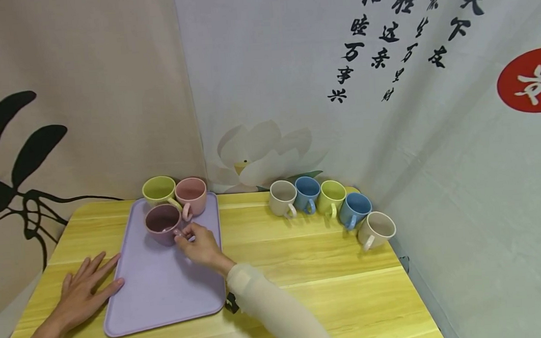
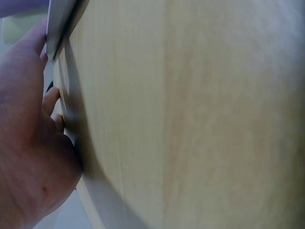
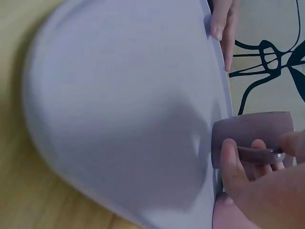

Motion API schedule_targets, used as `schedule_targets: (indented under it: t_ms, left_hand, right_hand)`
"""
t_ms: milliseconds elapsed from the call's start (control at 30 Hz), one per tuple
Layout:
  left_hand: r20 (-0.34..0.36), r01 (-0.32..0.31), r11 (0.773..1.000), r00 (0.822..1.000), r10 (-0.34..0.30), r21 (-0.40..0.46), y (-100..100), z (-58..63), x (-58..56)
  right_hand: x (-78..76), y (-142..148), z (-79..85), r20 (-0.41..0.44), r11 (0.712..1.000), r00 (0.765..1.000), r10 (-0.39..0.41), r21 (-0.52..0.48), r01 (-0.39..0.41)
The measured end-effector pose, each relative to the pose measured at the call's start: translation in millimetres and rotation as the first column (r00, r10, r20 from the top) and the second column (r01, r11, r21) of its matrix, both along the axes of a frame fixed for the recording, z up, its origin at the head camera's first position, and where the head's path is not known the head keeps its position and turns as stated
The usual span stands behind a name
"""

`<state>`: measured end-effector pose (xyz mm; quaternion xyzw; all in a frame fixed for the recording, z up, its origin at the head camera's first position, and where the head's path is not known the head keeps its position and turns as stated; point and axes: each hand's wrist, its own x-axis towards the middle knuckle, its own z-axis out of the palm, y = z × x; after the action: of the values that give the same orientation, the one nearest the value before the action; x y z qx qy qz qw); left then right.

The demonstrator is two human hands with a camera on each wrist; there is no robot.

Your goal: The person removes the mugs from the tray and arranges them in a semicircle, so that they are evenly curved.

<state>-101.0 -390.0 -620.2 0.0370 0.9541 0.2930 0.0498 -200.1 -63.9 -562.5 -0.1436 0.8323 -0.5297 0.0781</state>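
Note:
My right hand (image 1: 200, 245) pinches the handle of a dark mauve mug (image 1: 162, 225), which stands upright over the far part of a lilac tray (image 1: 162, 292). In the right wrist view, the fingers curl round the handle of that mug (image 3: 250, 129). Close behind it are a yellow-green mug (image 1: 158, 189) and a pink mug (image 1: 192, 193) at the tray's far end. My left hand (image 1: 82, 296) lies with spread, straight fingers at the tray's left edge, fingertips right at the rim. The left wrist view shows this hand (image 2: 33, 143) low beside the wooden surface.
Along the table's back right stand a grey-white mug (image 1: 282, 199), a blue mug (image 1: 307, 192), a yellow-green mug (image 1: 331, 196), another blue mug (image 1: 355, 209) and a cream mug (image 1: 377, 230). A small black object (image 1: 231, 304) sits by the tray's right edge. Printed curtains (image 1: 256, 62) hang behind the table.

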Motion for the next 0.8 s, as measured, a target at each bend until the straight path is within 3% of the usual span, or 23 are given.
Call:
schedule_targets:
  t_ms: [167, 467, 667, 800]
  left_hand:
    - [0.016, 0.005, 1.0, 1.0, -0.005, -0.008, -0.7, 1.4, -1.0]
    - [0.023, 0.004, 1.0, 1.0, -0.003, -0.009, -1.2, 1.7, -1.6]
    - [0.02, 0.009, 1.0, 1.0, -0.009, -0.008, -2.0, 0.1, -1.6]
    - [0.02, 0.012, 1.0, 1.0, -0.012, -0.005, -2.3, -0.2, -1.7]
  right_hand:
    - [4.7, 9.1, -2.8, 0.001, 0.998, 1.0, 0.017, -0.057, -0.016]
    - [16.9, 35.8, -4.8, 0.073, 0.978, 0.995, 0.07, -0.201, -0.054]
    - [22.7, 56.9, 0.2, 0.112, 0.96, 0.989, 0.092, -0.275, -0.058]
    - [23.9, 72.0, 6.8, 0.084, 0.948, 0.991, 0.101, -0.309, -0.07]
